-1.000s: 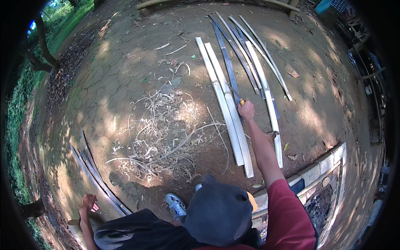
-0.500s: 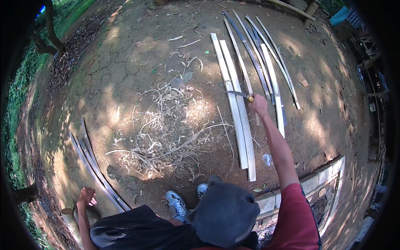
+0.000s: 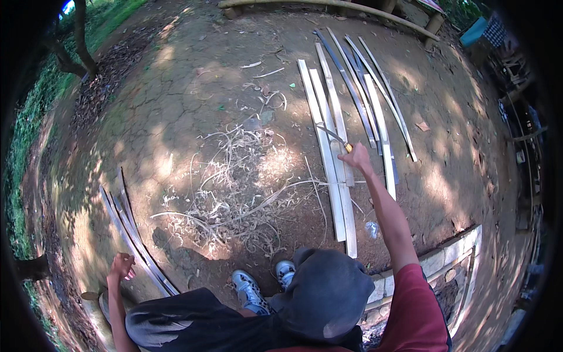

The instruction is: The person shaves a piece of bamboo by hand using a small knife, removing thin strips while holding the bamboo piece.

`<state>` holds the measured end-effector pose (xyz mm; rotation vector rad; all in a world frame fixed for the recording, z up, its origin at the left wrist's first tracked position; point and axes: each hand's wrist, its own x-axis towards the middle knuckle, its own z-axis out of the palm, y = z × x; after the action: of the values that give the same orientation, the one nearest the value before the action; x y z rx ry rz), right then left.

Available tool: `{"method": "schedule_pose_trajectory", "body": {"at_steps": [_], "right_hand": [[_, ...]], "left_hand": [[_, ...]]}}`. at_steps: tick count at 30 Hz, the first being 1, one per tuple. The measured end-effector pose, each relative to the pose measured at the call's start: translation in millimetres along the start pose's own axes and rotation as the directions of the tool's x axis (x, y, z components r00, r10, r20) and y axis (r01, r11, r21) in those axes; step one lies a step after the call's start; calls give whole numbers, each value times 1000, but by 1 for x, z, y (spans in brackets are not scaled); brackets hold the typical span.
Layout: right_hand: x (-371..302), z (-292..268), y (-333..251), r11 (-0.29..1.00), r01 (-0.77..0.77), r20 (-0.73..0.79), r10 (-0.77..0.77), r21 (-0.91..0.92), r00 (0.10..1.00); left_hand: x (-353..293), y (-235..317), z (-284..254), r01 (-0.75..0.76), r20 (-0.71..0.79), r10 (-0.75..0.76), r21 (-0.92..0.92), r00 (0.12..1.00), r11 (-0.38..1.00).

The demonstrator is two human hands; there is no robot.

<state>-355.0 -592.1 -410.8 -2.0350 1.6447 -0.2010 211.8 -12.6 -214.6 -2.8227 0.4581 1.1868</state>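
Note:
My right hand point(image 3: 356, 157) is closed round the yellowish handle of a knife point(image 3: 334, 135). Its dark, curved blade reaches up and left over the long pale bamboo strips point(image 3: 326, 146). Beneath the hand and blade lies the lower part of another pale strip point(image 3: 332, 82), close beside a pair of strips; whether the blade touches any of them I cannot tell. My left hand point(image 3: 122, 267) is empty near my knee, its fingers loosely bent and apart. Dark, narrow strips point(image 3: 134, 234) lie on the ground just right of it.
Curly shavings point(image 3: 234, 182) are heaped on the ground in the middle. More pale and dark strips point(image 3: 358, 82) lie at the far right. A low block edging point(image 3: 434, 267) runs at the near right, with crumpled clear plastic point(image 3: 372, 229) before it. A pole point(image 3: 328, 7) crosses the far side.
My right hand has moved slightly left and nearer, and the knife's blade has turned to point more up-left. The strip beneath it has shifted left toward the pair. My left hand has hardly moved.

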Motion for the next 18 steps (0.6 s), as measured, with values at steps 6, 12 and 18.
{"method": "schedule_pose_trajectory", "body": {"at_steps": [6,12,18], "right_hand": [[-31,-15,-39,978,9,-117,16,210,993],[-59,-13,-55,946,188,-206,-135,265,969],[-91,-22,-131,631,589,-357,-469,504,808]], "left_hand": [[-11,-4,1,-10,19,11,-24,1000,1000],[-11,19,-1,-155,-13,154,-52,988,987],[-27,91,-28,-447,-130,444,4,887,895]]}}
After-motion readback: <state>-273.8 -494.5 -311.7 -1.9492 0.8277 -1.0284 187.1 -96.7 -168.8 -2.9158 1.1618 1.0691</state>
